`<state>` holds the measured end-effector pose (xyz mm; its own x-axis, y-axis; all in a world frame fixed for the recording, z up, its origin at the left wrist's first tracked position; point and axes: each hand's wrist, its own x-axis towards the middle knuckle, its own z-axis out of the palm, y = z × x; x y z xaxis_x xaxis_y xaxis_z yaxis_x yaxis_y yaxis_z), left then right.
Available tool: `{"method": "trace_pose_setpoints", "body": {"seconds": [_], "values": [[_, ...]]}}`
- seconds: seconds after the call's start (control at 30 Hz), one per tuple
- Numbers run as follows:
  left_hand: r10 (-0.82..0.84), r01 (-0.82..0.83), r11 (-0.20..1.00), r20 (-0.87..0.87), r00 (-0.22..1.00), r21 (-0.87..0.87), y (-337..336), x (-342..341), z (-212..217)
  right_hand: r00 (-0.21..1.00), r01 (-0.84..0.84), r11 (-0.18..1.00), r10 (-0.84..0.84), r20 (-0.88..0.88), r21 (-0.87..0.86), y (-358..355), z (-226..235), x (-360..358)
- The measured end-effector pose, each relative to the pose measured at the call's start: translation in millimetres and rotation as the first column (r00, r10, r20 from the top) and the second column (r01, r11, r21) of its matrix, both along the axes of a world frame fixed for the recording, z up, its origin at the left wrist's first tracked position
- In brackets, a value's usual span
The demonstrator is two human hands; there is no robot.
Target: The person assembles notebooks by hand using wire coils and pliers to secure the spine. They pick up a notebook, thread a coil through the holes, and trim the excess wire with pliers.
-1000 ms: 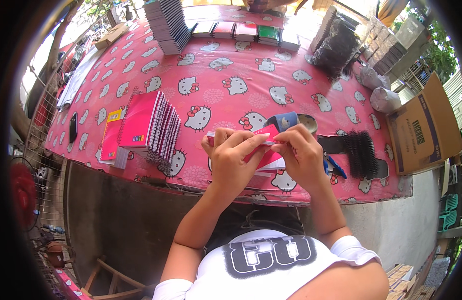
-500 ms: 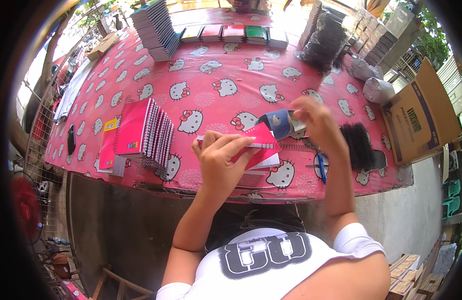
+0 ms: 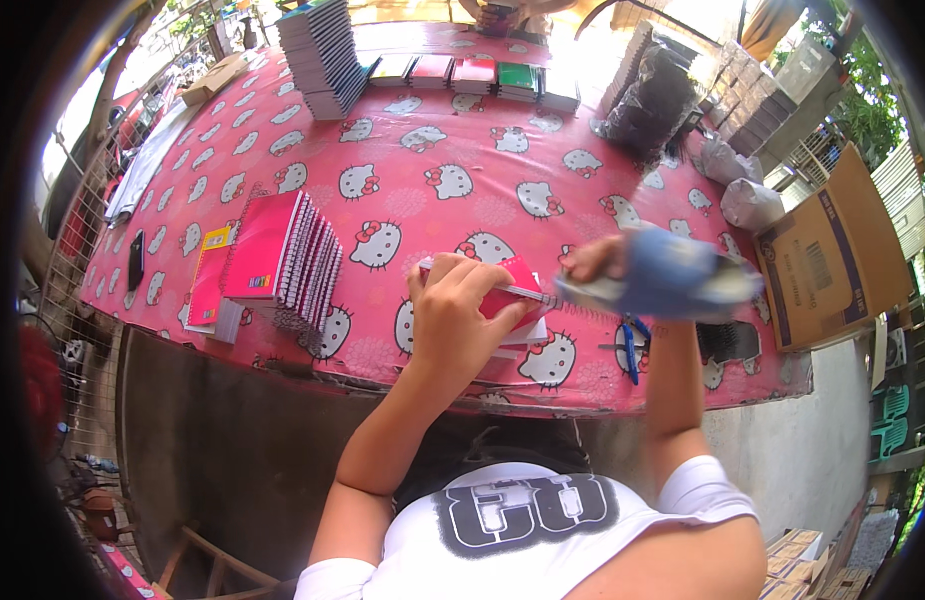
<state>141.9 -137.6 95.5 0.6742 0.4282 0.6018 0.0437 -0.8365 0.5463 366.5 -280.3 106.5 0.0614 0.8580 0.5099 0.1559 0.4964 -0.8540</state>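
Pressing down with left hand (image 3: 460, 322), fingers spread flat, on small red spiral-bound notebook (image 3: 510, 300) lying near front edge of pink cat-printed tablecloth (image 3: 422, 190). Gripping blurred blue-grey flat tool (image 3: 672, 280) in right hand (image 3: 597, 262), fingers closed around it, just right of the notebook, above its wire spine. Probably the binding step, closing the spiral. Next needing a steady notebook and careful aim. Left of the notebook, fanned stack of pink spiral notebooks (image 3: 282, 260).
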Motion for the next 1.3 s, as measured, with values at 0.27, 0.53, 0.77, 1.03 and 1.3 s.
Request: {"method": "trace_pose_setpoints", "body": {"seconds": [0.27, 0.53, 0.77, 1.03, 1.3], "values": [[0.025, -0.019, 0.999, 0.110, 0.994, -0.051, 9, -2, 4, 0.685, 0.363, 0.931, -0.247, 0.685, -0.027, 16, -18, 23], [0.013, 0.017, 0.973, 0.132, 0.991, -0.229, 15, -12, -1, 0.886, 0.393, 0.852, -0.250, 0.391, -0.346, 30, -10, -6], [0.024, 0.036, 0.920, 0.149, 0.989, -0.391, 19, -14, -16, 0.894, 0.380, 0.896, -0.292, 0.340, -0.230, 47, -1, -14], [-0.020, 0.246, 0.700, 0.325, 0.945, -0.670, 22, -15, -27, 0.977, 0.194, 0.966, -0.175, 0.119, -0.173, 48, -6, -11], [-0.170, 0.466, 0.529, 0.449, 0.877, -0.710, 24, -5, -32, 0.278, 0.886, 0.463, -0.500, 0.820, -0.018, -10, -73, 35]]}}
